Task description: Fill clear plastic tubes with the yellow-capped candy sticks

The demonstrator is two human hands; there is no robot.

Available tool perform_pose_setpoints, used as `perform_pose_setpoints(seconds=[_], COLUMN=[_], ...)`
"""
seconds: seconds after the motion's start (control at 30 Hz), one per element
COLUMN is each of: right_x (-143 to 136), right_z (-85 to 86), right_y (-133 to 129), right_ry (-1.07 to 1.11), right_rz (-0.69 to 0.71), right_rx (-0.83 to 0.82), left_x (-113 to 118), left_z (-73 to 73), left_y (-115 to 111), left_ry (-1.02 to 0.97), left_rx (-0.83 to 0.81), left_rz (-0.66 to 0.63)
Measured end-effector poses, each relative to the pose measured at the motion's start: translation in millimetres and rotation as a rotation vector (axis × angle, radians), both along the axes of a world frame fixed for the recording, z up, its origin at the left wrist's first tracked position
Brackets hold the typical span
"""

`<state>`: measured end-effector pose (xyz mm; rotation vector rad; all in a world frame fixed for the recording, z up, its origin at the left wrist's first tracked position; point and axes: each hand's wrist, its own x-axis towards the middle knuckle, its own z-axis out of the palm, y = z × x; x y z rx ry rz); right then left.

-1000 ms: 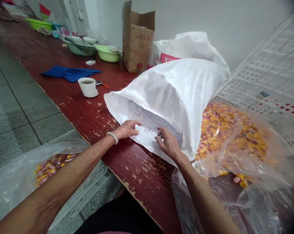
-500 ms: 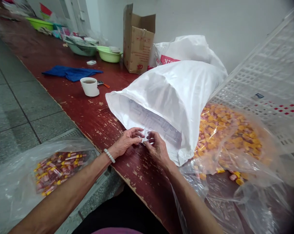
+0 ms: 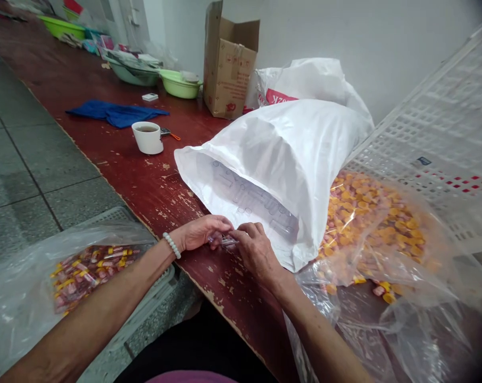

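My left hand [image 3: 201,234], with a pale bead bracelet at the wrist, is closed around one end of a small clear plastic tube [image 3: 229,242]. The fingers of my right hand [image 3: 259,252] pinch its other end, and fingertips of both hands nearly meet above it. Just beyond them lies a big white sack [image 3: 300,138], its mouth towards me, with several clear tubes [image 3: 247,194] inside. To the right a clear plastic bag [image 3: 368,255] holds many small orange caps [image 3: 368,197] with pinkish parts.
Low on the left, a plastic bag [image 3: 17,282] of yellow-capped tubes [image 3: 89,271] sits in a crate. A white cup [image 3: 148,139] of dark drink, a blue cloth [image 3: 117,113], a carton [image 3: 230,74] and green basins [image 3: 180,85] stand along the worn red table [image 3: 145,186]. A white crate [image 3: 432,138] leans right.
My hands have come together lower, closing on the clear tube, which now lies sideways between them. My left hand has shifted slightly left. The view has moved a little.
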<state>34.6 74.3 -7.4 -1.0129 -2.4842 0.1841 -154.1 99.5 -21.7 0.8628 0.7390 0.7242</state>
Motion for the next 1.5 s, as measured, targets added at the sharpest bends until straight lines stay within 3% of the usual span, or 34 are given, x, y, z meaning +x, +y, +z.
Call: perform_pose_setpoints(seconds=[0.1,0.2,0.27,0.37,0.47,0.63,0.73,0.83,1.0,1.13,1.27,1.37,1.5], right_x=[0.2,5.4,10.0,13.1,9.5,5.6,5.7,-1.5,-24.5,-27.8,-12.5,2.4,17.8], right_z=[2.5,7.3,10.2,9.6,2.7,-6.0,-2.5,5.1,8.2,-3.2,-4.7,1.5,-1.3], right_y=[4.4,24.4,46.6,83.1,108.6,120.4,112.1,87.7,29.7,-0.4,-19.3,-30.7,-38.1], right_ry=[0.054,0.129,0.054,-0.253,-0.486,-0.485,-0.439,-0.21,0.482,0.957,1.05,1.003,0.843], right_rz=[0.025,0.034,0.006,-0.06,-0.061,-0.101,-0.146,-0.218,-0.224,-0.165,-0.085,-0.151,-0.361], right_rx=[-0.034,-0.132,-0.094,0.055,0.055,-0.041,-0.074,-0.206,-0.736,-1.052,-1.229,-1.198,-0.769], left_x=[-0.3,-2.2,-4.2,-7.7,-10.7,-8.2,-0.5,9.7,24.2,31.6,42.6,53.6,62.5], left_z=[4.3,6.5,4.4,-2.1,-7.5,-9.8,-13.3,-17.2,-12.1,-3.4,-1.4,-6.4,-15.4], left_y=[0.1,-3.4,-6.2,-7.9,-6.2,-3.3,-2.7,-3.8,-14.5,-30.0,-42.6,-48.1,-55.2], left_ry=[0.026,-0.054,-0.108,-0.158,-0.14,-0.049,-0.005,0.058,0.35,0.526,0.535,0.467,0.559], left_rx=[0.072,0.051,-0.001,-0.064,-0.036,0.11,0.171,0.258,0.659,0.816,0.827,0.756,0.761], left_rz=[-0.19,-0.229,-0.163,-0.019,0.1,0.245,0.362,0.417,0.481,0.399,0.269,0.278,0.335])
